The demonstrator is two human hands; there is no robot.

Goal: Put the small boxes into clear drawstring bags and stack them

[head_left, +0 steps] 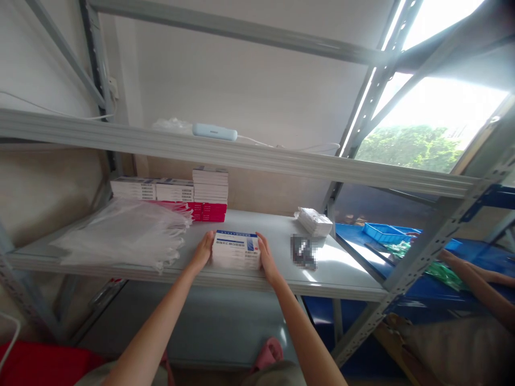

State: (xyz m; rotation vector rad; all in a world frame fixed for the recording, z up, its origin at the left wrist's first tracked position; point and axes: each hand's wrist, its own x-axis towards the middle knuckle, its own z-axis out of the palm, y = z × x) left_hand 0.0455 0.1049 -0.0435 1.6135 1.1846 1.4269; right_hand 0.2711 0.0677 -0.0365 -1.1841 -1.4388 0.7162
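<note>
A stack of white and blue boxes [236, 251] stands near the front edge of the grey metal shelf [277, 236]. My left hand [204, 250] presses against its left side, and my right hand [265, 256] grips the right side. Both hands are closed on the stack from opposite ends. Left of my left hand lies a pile of clear plastic bags [124, 233]. Behind the bags are stacked white boxes [210, 185] and red boxes [209, 211]. To the right of my right hand lies a small dark item [303, 252], blurred out.
A plastic-wrapped white bundle [314, 221] lies at the shelf's right end. The upper shelf beam [257, 155] crosses above my hands, with a light-blue device [214, 132] and cable on it. At right, another person's arms [475, 273] reach over a blue table near blue trays [386, 233].
</note>
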